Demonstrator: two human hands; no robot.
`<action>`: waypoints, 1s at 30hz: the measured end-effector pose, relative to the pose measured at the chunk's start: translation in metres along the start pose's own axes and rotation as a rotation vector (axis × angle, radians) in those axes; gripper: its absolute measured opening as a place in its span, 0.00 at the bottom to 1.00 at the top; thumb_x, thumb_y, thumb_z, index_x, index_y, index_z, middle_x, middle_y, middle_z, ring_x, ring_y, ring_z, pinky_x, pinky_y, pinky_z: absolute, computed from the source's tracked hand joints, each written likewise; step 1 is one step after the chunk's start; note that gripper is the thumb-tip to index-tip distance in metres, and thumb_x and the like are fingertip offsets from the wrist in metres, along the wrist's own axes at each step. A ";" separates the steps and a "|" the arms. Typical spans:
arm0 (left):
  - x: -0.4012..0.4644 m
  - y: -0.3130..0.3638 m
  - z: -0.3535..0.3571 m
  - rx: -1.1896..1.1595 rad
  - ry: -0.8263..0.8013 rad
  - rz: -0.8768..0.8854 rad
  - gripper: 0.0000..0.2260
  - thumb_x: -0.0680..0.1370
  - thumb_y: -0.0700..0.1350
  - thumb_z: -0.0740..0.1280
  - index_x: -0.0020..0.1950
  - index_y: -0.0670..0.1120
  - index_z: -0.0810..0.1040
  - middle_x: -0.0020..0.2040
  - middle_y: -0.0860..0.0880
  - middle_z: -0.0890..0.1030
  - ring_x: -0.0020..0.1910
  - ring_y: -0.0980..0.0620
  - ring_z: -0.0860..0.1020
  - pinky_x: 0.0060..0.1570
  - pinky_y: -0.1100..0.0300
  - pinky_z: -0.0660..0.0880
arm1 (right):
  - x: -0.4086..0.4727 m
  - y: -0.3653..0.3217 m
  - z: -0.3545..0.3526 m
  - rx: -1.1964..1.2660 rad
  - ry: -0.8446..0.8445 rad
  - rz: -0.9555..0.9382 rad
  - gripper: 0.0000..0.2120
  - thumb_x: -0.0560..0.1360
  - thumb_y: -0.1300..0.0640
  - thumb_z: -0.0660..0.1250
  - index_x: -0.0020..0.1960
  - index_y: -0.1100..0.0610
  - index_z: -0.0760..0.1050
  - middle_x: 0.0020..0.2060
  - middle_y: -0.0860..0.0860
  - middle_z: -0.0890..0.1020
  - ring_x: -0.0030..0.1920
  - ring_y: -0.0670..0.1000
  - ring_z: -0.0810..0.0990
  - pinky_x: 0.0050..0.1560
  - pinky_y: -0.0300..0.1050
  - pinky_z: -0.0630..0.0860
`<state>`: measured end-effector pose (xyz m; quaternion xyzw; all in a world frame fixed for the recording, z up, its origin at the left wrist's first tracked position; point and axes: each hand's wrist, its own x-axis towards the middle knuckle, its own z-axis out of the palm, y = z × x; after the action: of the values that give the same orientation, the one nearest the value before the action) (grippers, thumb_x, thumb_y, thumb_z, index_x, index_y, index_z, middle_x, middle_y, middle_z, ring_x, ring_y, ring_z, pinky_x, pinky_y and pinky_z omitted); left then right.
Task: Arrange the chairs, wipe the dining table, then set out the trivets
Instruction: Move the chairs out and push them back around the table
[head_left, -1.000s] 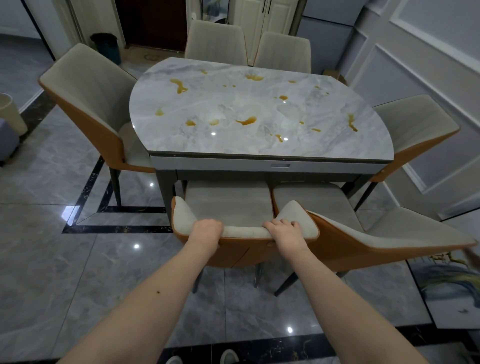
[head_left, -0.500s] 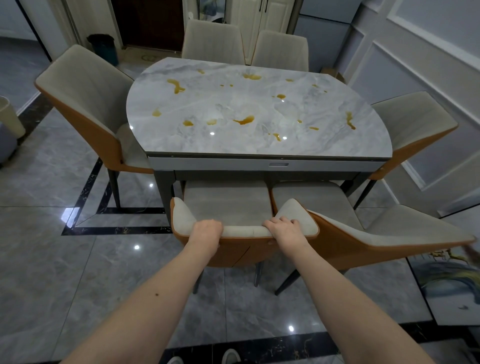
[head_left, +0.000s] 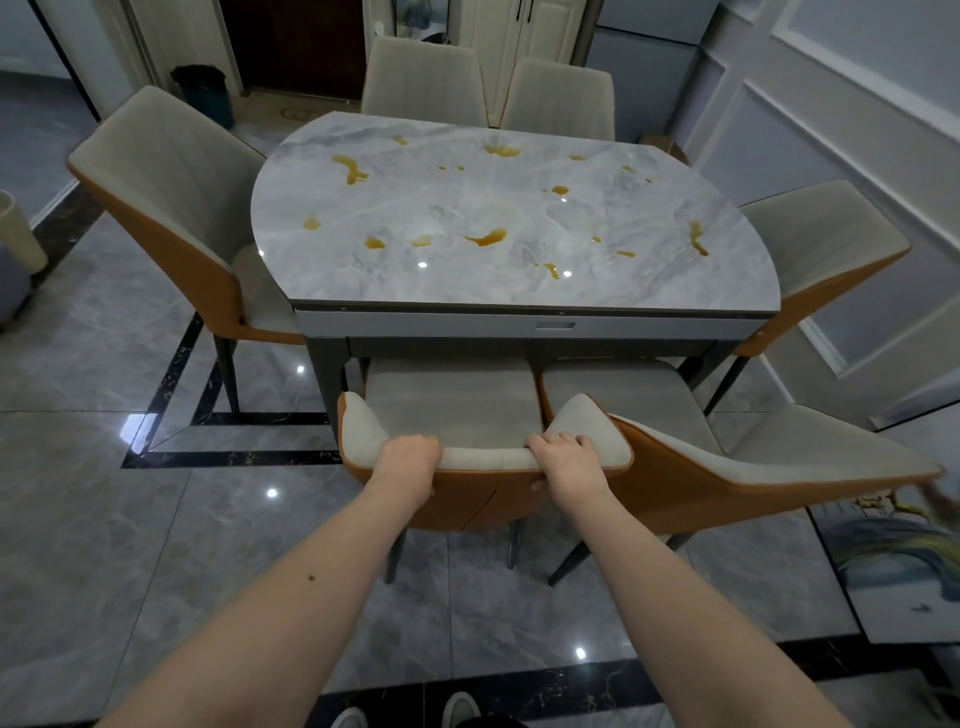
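Observation:
A grey-and-orange chair (head_left: 457, 410) stands in front of me, its seat partly under the near edge of the marble dining table (head_left: 519, 291). My left hand (head_left: 408, 460) and my right hand (head_left: 569, 462) both grip the top of its backrest, fingers curled over the rim. Several amber spills (head_left: 485, 237) dot the tabletop. A second chair (head_left: 701, 462) sits to the right, turned askew, its backrest pointing right. No trivets or cloth are in view.
A chair (head_left: 171, 208) stands at the table's left end, another (head_left: 821, 249) at the right end, and two (head_left: 426, 78) at the far side. A dark bin (head_left: 205, 96) is near the doorway. A painted panel (head_left: 898, 566) lies on the floor at right.
The chair and both hands have shifted slightly toward the table; the grip is unchanged.

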<state>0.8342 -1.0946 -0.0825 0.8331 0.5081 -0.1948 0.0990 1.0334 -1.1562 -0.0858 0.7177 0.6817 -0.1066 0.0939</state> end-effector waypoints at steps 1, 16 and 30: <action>-0.001 0.000 0.000 -0.005 0.006 0.001 0.20 0.73 0.47 0.72 0.61 0.44 0.71 0.58 0.45 0.78 0.57 0.45 0.77 0.54 0.55 0.73 | -0.002 -0.001 -0.001 -0.004 0.008 0.009 0.21 0.74 0.57 0.69 0.65 0.52 0.67 0.60 0.52 0.75 0.63 0.55 0.71 0.69 0.55 0.61; -0.006 0.066 -0.017 -0.029 0.128 0.165 0.16 0.75 0.43 0.69 0.62 0.45 0.70 0.61 0.45 0.77 0.60 0.44 0.75 0.55 0.53 0.72 | -0.043 0.016 0.003 0.062 0.228 0.057 0.27 0.73 0.57 0.69 0.70 0.52 0.65 0.67 0.51 0.71 0.68 0.52 0.68 0.73 0.49 0.58; -0.006 0.260 -0.054 -0.129 0.242 0.382 0.22 0.75 0.46 0.69 0.67 0.46 0.67 0.64 0.46 0.74 0.62 0.47 0.72 0.59 0.53 0.72 | -0.132 0.183 -0.006 0.019 0.256 0.231 0.30 0.72 0.56 0.70 0.71 0.54 0.64 0.67 0.52 0.71 0.68 0.53 0.68 0.69 0.46 0.60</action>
<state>1.0742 -1.2004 -0.0402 0.9234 0.3606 -0.0383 0.1256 1.2100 -1.2909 -0.0453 0.7999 0.6000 -0.0094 0.0111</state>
